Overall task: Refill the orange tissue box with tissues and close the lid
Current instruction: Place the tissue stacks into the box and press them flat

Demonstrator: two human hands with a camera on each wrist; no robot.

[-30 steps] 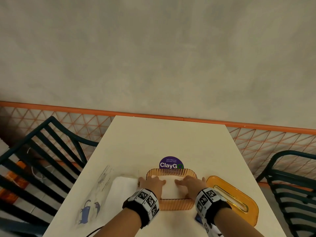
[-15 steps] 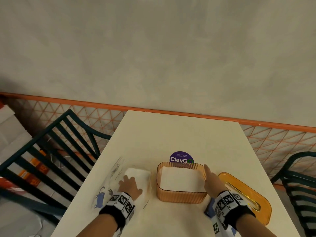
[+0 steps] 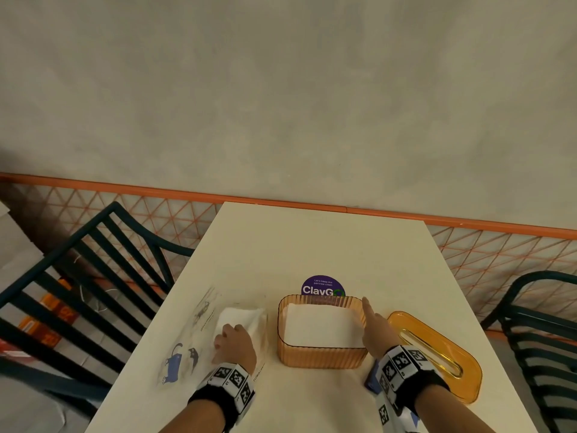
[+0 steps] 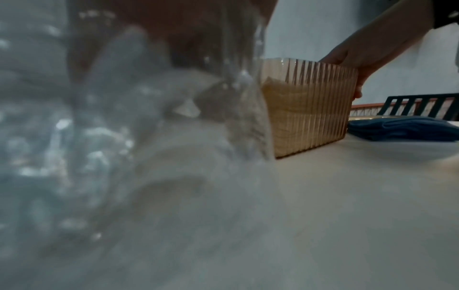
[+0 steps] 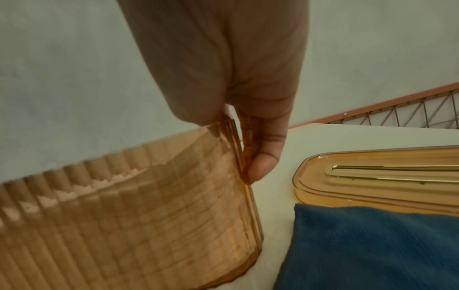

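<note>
The ribbed orange tissue box (image 3: 321,356) stands open near the table's front, with a white stack of tissues (image 3: 321,323) filling it. Its orange lid (image 3: 437,354), slot up, lies on the table to the right. My right hand (image 3: 374,326) holds the box's right wall: the thumb (image 5: 263,157) is outside and the fingers run straight along the rim. My left hand (image 3: 232,339) grips a pack of white tissues (image 3: 243,317) in clear printed plastic, left of the box. The left wrist view is mostly blurred plastic, with the box (image 4: 310,109) beyond it.
A folded blue cloth (image 3: 371,379) lies between box and lid under my right wrist. A purple round sticker (image 3: 323,287) is on the table behind the box. Dark slatted chairs stand left (image 3: 93,276) and right (image 3: 537,323). Orange mesh fencing runs along the wall.
A second ago both hands pressed on the tissues inside the box. The left hand has since moved left onto the tissue pack and the right hand to the box's right wall.
</note>
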